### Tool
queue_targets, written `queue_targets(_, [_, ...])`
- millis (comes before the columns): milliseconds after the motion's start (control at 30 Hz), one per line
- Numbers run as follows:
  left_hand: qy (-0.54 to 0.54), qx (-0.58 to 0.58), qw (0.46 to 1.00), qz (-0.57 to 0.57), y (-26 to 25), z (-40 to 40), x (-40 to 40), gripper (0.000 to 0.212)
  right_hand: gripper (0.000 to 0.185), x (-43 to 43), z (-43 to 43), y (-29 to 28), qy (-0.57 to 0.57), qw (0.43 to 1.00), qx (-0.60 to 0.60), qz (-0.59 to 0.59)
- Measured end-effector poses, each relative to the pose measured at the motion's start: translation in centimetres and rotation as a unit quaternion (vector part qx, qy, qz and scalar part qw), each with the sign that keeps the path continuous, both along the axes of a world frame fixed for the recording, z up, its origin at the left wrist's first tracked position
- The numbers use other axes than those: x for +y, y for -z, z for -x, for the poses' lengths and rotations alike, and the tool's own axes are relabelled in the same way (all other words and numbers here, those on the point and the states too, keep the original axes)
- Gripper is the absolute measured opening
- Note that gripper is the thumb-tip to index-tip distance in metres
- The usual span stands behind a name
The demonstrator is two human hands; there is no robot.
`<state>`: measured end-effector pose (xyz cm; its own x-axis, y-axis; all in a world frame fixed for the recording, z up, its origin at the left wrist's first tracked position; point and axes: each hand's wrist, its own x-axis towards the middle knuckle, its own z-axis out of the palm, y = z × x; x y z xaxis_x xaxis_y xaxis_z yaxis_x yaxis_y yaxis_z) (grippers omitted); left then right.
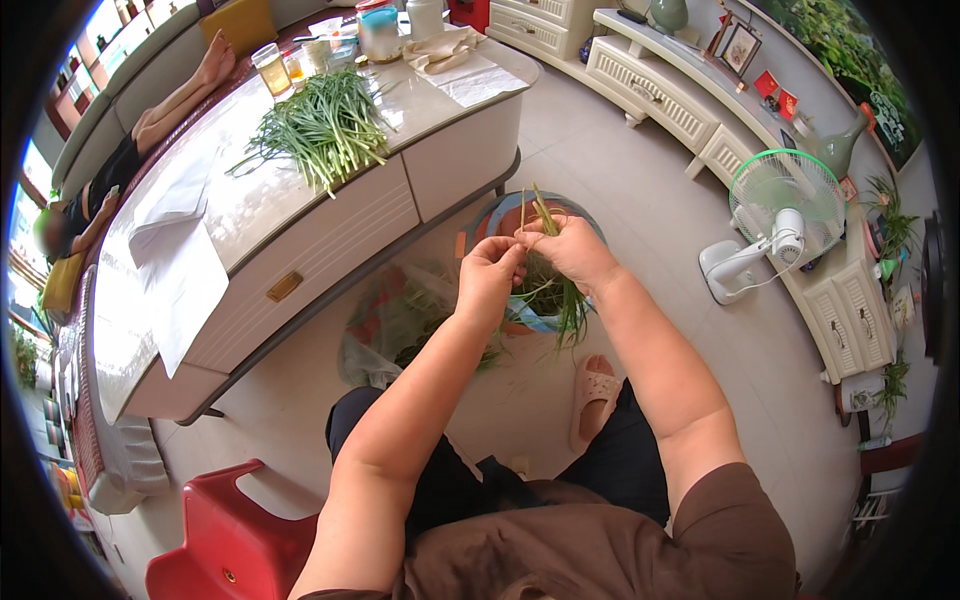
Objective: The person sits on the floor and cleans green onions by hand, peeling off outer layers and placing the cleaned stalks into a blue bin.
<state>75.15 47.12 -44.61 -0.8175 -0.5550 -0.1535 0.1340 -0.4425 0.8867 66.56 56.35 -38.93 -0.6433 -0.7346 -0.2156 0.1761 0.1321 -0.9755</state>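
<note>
My right hand (570, 251) grips a small bunch of garlic chives (571, 315), stem ends up and leaves hanging down. My left hand (491, 274) meets it at the fingertips, thumb and forefinger pinched at a thin chive stalk (523, 208) that stands upright there. Both hands are above a lined bin (487, 221), which holds green and brownish plant scraps (541, 289). Beyond them, a large pile of garlic chives (322, 127) lies on the coffee table (427, 124), pale stem ends towards the near edge.
A clear plastic bag (375, 322) with greens lies on the floor left of the bin. Nearby stand a red plastic stool (232, 525) and a white-green fan (784, 225). Paper sheets (180, 277), a glass (271, 71) and jars (380, 34) occupy the table. A person (112, 165) lies on the sofa.
</note>
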Motion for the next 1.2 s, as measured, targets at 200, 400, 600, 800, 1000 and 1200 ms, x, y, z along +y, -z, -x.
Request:
queue_targets(200, [0.002,-0.036,0.999,0.031,-0.5,0.2,0.2,0.008,0.012,0.8,2.1,1.0,0.034,0.990,0.129,-0.036])
queue_targets(400, [0.022,-0.036,0.999,-0.011,-0.1,0.0,-0.4,0.008,0.012,1.1,4.3,1.0,0.194,0.978,0.071,-0.001])
queue_targets(600, [0.063,-0.010,0.993,-0.103,0.3,0.4,-0.7,0.008,0.019,1.0,4.9,2.6,0.168,0.985,0.028,0.013])
queue_targets(800, [0.084,0.006,0.991,-0.107,-0.1,1.1,-0.3,0.008,0.015,-0.1,3.3,2.2,-0.007,0.999,-0.037,-0.012])
queue_targets(1000, [0.087,0.009,0.992,-0.093,-0.3,1.4,-0.3,0.010,0.010,-0.3,3.1,1.9,0.009,0.998,-0.055,0.018])
queue_targets(1200, [0.113,0.022,0.984,-0.136,-0.4,1.4,-0.8,0.013,0.009,-0.3,3.8,2.2,-0.025,0.996,-0.068,0.043])
